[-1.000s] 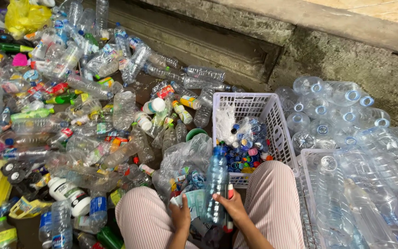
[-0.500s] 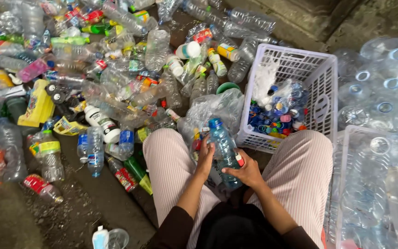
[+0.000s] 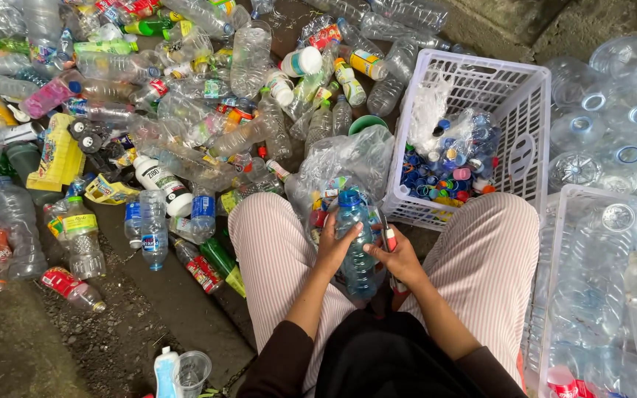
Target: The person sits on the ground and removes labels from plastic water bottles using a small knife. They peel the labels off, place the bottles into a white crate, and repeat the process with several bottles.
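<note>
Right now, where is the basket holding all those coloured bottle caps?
In the head view the white plastic basket sits on the ground right of centre, just beyond the person's right knee, with clear empty bottles on its right.

The single head-worn camera looked steeply down from close above the seated person's striped lap (image 3: 274, 258), facing forward over a heap of plastic bottles (image 3: 186, 110) on the ground; a white basket (image 3: 517, 96) lay right, perhaps slightly ahead.
</note>
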